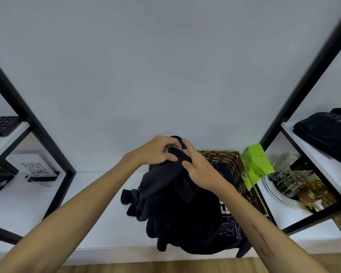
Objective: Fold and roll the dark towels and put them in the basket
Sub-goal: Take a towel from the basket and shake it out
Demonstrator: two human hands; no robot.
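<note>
Above the basket (242, 170), left hand (156, 152) and right hand (197, 170) pinching dark towel (165, 186), fingers curled

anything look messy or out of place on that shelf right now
Yes. The dark towels lie in a loose, unfolded heap, spilling past the front edge of the white shelf beside the wicker basket. Both hands, left hand and right hand, grip one towel's top. The green box leans tilted behind the basket.

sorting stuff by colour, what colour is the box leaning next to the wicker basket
Bright lime green box, right of the basket; seen in the head view.
</note>
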